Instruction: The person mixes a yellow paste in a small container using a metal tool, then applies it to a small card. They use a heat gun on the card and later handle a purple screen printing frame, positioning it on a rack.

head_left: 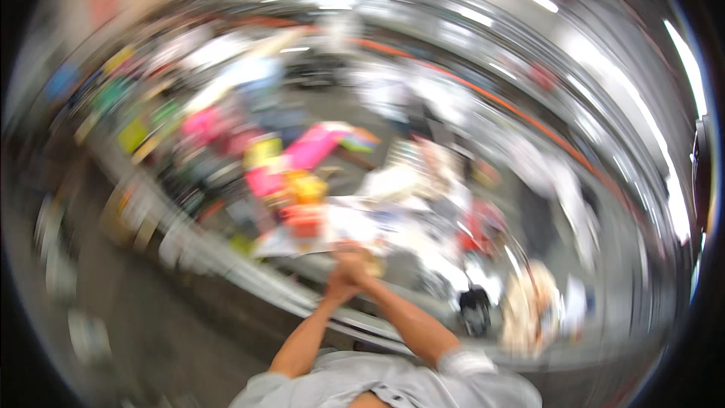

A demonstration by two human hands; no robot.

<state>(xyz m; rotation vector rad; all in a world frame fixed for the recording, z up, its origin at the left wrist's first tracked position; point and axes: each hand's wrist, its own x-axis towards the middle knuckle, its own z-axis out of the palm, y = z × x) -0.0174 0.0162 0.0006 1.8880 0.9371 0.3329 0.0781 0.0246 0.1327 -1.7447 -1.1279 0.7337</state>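
Observation:
The head view is heavily smeared by motion. My left hand (pixel 337 283) and my right hand (pixel 355 263) are close together at the near edge of a long table (pixel 181 234); their fingers are too blurred to show whether they hold anything. Just beyond them lies a white sheet-like item (pixel 350 221) with an orange-red thing (pixel 302 221) on or beside it. Pink and yellow items (pixel 310 149) lie farther in.
Blurred, mixed piles of colourful and white items (pixel 521 151) cover much of the table. A black object (pixel 474 306) and a cream bundle (pixel 521 310) are at the near right. An orange rail or strip (pixel 483 98) runs behind. Grey floor (pixel 166 332) shows at the lower left.

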